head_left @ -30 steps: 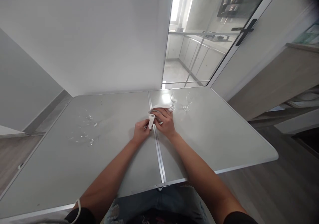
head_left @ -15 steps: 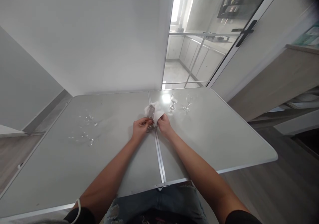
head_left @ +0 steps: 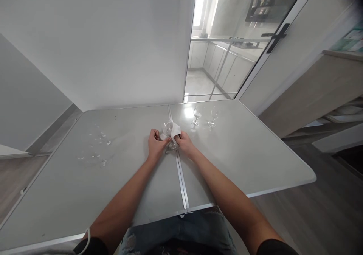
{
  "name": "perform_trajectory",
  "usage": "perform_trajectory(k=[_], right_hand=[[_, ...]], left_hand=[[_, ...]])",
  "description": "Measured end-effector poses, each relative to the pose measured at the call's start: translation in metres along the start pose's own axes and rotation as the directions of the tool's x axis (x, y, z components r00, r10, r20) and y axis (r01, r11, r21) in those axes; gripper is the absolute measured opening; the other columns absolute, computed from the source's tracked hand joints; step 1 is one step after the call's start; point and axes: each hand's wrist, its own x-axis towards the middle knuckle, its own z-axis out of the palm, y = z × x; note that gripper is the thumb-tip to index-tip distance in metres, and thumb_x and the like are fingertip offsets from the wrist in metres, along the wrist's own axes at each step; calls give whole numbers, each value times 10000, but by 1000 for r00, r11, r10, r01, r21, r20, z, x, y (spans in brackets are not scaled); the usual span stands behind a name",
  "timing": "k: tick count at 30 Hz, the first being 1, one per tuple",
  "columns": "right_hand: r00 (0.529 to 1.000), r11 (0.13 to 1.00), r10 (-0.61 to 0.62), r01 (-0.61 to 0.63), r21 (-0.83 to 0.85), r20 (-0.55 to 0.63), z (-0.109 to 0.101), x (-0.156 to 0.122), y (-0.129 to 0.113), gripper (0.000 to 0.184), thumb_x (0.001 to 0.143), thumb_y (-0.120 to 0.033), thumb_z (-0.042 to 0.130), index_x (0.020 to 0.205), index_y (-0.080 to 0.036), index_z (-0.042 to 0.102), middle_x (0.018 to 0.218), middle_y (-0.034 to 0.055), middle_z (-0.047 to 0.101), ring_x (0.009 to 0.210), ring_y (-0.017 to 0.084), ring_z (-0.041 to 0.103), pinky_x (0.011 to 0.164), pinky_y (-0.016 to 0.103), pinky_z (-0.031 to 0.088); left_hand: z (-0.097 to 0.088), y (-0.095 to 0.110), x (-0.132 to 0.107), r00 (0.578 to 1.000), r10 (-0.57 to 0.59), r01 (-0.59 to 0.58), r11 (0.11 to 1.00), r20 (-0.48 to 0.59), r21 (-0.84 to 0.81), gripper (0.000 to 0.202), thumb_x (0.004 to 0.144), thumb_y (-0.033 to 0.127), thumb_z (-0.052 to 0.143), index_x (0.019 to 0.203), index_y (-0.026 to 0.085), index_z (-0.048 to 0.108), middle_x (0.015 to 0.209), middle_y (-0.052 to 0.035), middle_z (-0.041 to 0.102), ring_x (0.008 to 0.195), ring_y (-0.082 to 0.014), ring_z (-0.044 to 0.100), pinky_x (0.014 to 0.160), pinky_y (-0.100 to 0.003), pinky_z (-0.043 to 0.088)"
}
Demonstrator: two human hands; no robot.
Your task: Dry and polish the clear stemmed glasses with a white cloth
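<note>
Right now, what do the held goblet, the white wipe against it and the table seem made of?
Held goblet: probably glass, polished; it is see-through with bright glints, though clear plastic is possible.
White wipe: matte tissue or soft cloth, judging by its folds.
Table: smooth, slightly glossy pale top, perhaps laminate, since it mirrors light.

The white cloth (head_left: 176, 129), together with the fingers, covered part of the held glass (head_left: 168, 126), and the fingertips of the right hand (head_left: 185, 144) were lost behind the cloth, while the left hand (head_left: 156, 146) hid where its own fingers met the stem. The clear glassware (head_left: 102, 136) at the left was too faint to trace fully. The bottom edge cut off the jeans (head_left: 181, 228) and both dark sleeves, and items on the counter (head_left: 248, 47) beyond the door were too small to identify.
</note>
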Motion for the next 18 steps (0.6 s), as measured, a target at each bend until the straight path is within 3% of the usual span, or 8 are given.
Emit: perform_trajectory(k=[2, 5, 9, 14, 18], right_hand=[[997, 999, 28, -31, 44, 66, 3, -2, -2, 418, 682, -496, 852, 871, -169, 672, 773, 21, 649, 722, 156, 567, 679, 274, 476], [990, 995, 42, -53, 83, 134, 6, -4, -3, 401, 646, -415, 892, 881, -170, 679, 789, 25, 668, 723, 160, 582, 697, 280, 486], [978, 984, 94, -120, 134, 185, 2, -5, -4, 390, 665, -401, 873, 904, -158, 684, 811, 42, 681, 705, 164, 600, 676, 283, 493], [962, 989, 133, -146, 35, 238, -4, -5, -11, 363, 704, -342, 813, 984, -149, 686, 866, 54, 695, 732, 162, 605, 687, 274, 488], [977, 959, 6, 54, -277, 211, -1, -6, -18, 362, 721, -254, 747, 1063, -149, 695, 917, 39, 701, 807, 169, 600, 769, 283, 475]], left_hand=[[3, -2, 2, 998, -14, 27, 980, 65, -200, 432, 675, 392, 877, 932, 221, 575, 930, -5, 619, 840, -150, 584, 715, -242, 445], [5, -2, 1, 979, -45, 136, 874, 201, -466, 453, 806, 467, 778, 1135, 241, 564, 1226, -90, 654, 1053, -212, 646, 875, -315, 501], [3, 2, -2, 943, -118, 284, 774, 312, -566, 605, 804, 460, 792, 1312, 244, 544, 1386, -159, 605, 1150, -277, 657, 959, -391, 509], [2, 1, 0, 972, -100, 212, 772, 215, -599, 654, 736, 434, 858, 1287, 231, 568, 1348, -169, 628, 1196, -303, 642, 996, -417, 510], [1, -1, 2, 991, -72, 122, 814, 110, -568, 652, 719, 373, 882, 1270, 236, 563, 1301, -148, 650, 1168, -267, 653, 1007, -391, 510]])
